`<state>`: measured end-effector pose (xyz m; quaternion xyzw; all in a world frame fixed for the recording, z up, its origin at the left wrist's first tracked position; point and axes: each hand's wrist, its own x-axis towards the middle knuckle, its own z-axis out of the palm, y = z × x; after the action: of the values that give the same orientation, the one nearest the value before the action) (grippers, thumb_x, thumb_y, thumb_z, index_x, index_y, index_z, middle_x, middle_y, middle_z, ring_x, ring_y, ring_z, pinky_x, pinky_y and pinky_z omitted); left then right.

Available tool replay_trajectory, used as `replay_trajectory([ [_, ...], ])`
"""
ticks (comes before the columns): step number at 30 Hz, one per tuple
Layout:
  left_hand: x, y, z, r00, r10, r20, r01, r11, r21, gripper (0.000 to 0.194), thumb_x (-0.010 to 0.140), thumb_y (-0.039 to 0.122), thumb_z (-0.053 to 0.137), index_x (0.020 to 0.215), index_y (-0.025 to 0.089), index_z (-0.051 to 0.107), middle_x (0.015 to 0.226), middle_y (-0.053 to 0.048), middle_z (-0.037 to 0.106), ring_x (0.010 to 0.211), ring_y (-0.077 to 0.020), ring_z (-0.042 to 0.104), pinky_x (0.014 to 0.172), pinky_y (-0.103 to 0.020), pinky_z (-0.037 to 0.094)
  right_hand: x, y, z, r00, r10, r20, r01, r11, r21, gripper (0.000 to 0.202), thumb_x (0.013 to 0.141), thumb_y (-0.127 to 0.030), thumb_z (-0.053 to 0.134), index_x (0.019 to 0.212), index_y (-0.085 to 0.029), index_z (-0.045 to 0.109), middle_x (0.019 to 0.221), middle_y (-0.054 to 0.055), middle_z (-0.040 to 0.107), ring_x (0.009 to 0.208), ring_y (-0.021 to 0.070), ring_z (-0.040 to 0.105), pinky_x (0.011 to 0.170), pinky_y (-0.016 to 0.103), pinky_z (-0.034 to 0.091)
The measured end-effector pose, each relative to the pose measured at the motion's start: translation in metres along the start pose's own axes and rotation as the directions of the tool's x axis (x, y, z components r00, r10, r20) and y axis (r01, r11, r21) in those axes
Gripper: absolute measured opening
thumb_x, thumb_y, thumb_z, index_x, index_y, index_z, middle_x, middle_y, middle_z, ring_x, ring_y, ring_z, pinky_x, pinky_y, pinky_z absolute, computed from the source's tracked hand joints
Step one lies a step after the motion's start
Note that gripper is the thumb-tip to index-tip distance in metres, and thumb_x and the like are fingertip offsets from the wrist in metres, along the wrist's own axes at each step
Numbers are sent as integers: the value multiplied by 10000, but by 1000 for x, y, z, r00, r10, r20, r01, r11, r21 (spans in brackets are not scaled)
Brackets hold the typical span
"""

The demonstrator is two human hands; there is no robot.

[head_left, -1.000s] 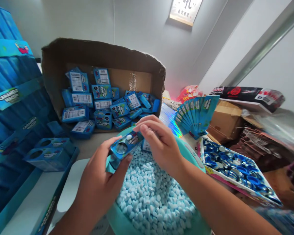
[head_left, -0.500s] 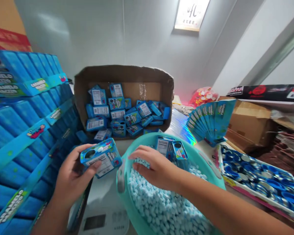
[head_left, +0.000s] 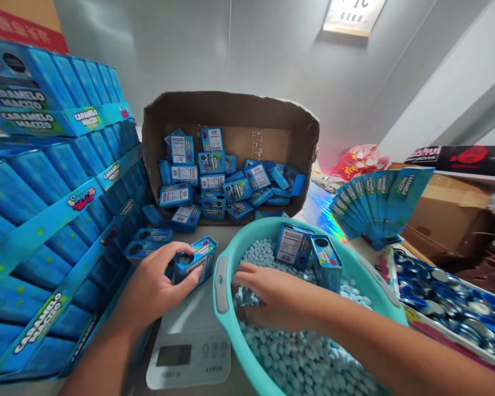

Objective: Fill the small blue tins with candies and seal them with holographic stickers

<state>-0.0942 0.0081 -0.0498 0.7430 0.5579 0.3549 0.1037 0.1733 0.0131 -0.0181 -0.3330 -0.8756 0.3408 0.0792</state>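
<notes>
Thumb and fingers of my left hand [head_left: 165, 280] are closed around a blue tin [head_left: 204, 257] printed with white lettering. The tin is upright at the far part of the white digital scale [head_left: 198, 357]. Inside the turquoise basin [head_left: 226, 324], my right hand [head_left: 268, 291] reaches down to the pale blue candies [head_left: 305, 352]. Its fingers are apart, with the fingertips partly hidden near the basin's left wall. Two more tins, a lying-back one [head_left: 291, 245] and an upright one [head_left: 326, 261], rest among the candies beyond that hand.
A cardboard box [head_left: 231, 104] on its side holds many blue tins. Stacked display boxes [head_left: 45, 220] of tins rise at left. At right are fanned blue cards [head_left: 381, 203] and a tray of blue-and-silver lids [head_left: 449, 291]. More tins [head_left: 148, 242] stand beside the scale.
My left hand has brought the tin from a tilted hold in the air down to the scale, upright. My right hand has lowered into the candies. The view has shifted.
</notes>
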Motion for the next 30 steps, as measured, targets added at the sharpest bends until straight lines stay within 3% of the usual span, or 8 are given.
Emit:
replay_trajectory([
  [4,-1,5,5,990,-116,83,118,993,-20,336,804,496,695,1046,281,604,870,56,678,518,-107,535,530,-254,472,-3,-1,-3,994,65,90,-62,998,-28,357,819,-348,709,1143,-208,659,1153,75,667,977,232,652,820,306,488],
  [7,0,8,3,995,-80,68,82,996,-30,271,815,460,687,985,266,605,885,41,687,624,-135,607,609,-270,507,-4,-4,-3,990,69,121,-59,995,-83,322,804,-321,701,1099,-198,664,1116,77,678,926,220,647,769,299,466],
  [11,2,10,-1,992,54,-110,-68,990,-121,134,862,373,654,874,243,625,1117,-15,706,1072,-211,657,974,-350,497,-5,-8,-4,989,79,128,-61,989,-138,237,782,-257,668,1011,-195,655,1006,58,699,848,200,628,700,287,419],
  [13,2,9,0,969,-14,-246,-38,978,-207,133,866,353,659,940,246,632,1081,-24,711,1037,-209,671,954,-365,512,-5,-9,-3,989,88,121,-66,982,-176,183,796,-227,624,975,-199,651,941,48,697,797,187,612,657,283,385],
  [16,2,7,3,911,-173,-375,-8,901,-434,334,861,359,679,1151,249,555,986,-27,714,965,-212,693,885,-380,548,-6,-10,0,992,70,103,-45,973,-226,150,805,-169,565,925,-204,647,846,32,677,723,168,575,607,282,328],
  [22,7,11,8,874,-333,-354,34,769,-639,384,891,430,638,1173,212,497,849,-17,701,885,-207,704,824,-379,578,-4,-14,1,997,6,83,12,978,-207,113,799,-109,545,800,-184,630,796,29,658,736,163,569,633,274,361],
  [27,9,12,8,850,-414,-325,94,728,-680,396,884,472,629,1160,206,530,839,-15,712,821,-193,709,789,-359,579,-6,-15,-7,999,4,38,3,983,-182,149,838,-126,562,914,-183,677,901,47,684,815,183,608,722,292,424],
  [30,8,14,10,849,-414,-328,81,715,-695,357,883,444,640,1130,201,552,812,-10,712,794,-181,704,766,-332,572,-10,-13,-8,991,62,117,-38,978,-203,226,804,-217,653,1028,-199,682,1009,65,681,843,207,623,693,304,430],
])
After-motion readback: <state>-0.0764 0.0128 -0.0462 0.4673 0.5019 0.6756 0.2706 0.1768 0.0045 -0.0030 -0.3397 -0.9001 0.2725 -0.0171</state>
